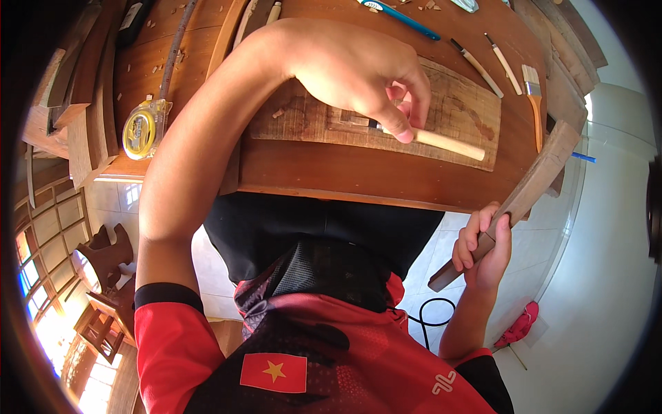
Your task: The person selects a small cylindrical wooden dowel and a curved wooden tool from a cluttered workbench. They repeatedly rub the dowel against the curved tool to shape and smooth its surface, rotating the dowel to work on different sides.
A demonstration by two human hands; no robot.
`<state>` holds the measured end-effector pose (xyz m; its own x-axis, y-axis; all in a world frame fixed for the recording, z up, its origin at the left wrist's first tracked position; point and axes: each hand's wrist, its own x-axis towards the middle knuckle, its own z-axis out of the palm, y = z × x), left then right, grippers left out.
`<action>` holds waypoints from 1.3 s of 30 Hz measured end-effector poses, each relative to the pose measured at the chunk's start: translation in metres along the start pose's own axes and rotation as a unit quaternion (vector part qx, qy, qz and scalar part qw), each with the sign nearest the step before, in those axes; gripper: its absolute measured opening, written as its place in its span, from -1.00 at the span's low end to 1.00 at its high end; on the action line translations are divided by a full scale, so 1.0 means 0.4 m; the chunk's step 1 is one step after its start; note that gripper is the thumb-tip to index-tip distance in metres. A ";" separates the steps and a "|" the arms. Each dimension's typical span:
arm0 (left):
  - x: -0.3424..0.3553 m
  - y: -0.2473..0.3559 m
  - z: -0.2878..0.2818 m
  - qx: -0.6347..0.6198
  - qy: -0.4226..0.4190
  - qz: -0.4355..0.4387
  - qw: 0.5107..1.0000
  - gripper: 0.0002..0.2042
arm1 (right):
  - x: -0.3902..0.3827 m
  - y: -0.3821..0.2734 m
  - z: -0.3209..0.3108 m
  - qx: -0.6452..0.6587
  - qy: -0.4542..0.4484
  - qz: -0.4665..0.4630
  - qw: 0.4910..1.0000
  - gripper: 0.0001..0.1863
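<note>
Your left hand (365, 77) pinches one pale-handled carving tool (447, 144) over one wooden board (458, 100) on the desk (310, 164). Your right hand (485, 245) grips one wooden bar (529, 181) at the board's four o'clock. Two slim tools (479, 69) lie at two o'clock, one brush (536, 110) at three, one tape measure (141, 130) at nine.

chisel handle (452, 145) pale cream. board (455, 90) mid-brown, darker blotches. bar (529, 183) greyish brown. table (358, 176) reddish brown. tape measure (141, 133) yellow. brush handle (536, 121) orange-brown. shirt (331, 324) red and black; patch (253, 366) red, yellow star (274, 373).
</note>
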<state>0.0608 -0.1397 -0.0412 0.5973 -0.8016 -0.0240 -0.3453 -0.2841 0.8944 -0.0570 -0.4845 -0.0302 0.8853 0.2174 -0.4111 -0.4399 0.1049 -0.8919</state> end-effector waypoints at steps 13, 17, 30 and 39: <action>-0.004 0.004 -0.006 -0.004 -0.003 0.006 1.000 -0.78 | -0.005 0.023 -0.003 0.003 0.006 0.024 1.000 -0.58; -0.012 0.007 -0.018 -0.031 -0.016 0.004 0.999 -0.80 | -0.003 0.029 -0.009 -0.007 -0.016 0.028 0.999 -0.58; -0.069 -0.001 -0.057 -0.173 0.071 0.014 0.982 -0.76 | 0.002 0.041 -0.009 -0.006 -0.038 0.032 0.999 -0.60; -0.100 0.118 -0.057 0.050 0.025 -0.093 0.994 -0.85 | 0.033 -0.031 0.010 -0.068 -0.069 -0.003 0.995 -0.67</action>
<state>0.0373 -0.1090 0.0121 0.6921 -0.7038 -0.1600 -0.2942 -0.4775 0.8279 -0.0405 -0.4791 -0.0237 0.8546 0.3499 -0.3837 -0.4011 -0.0244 -0.9157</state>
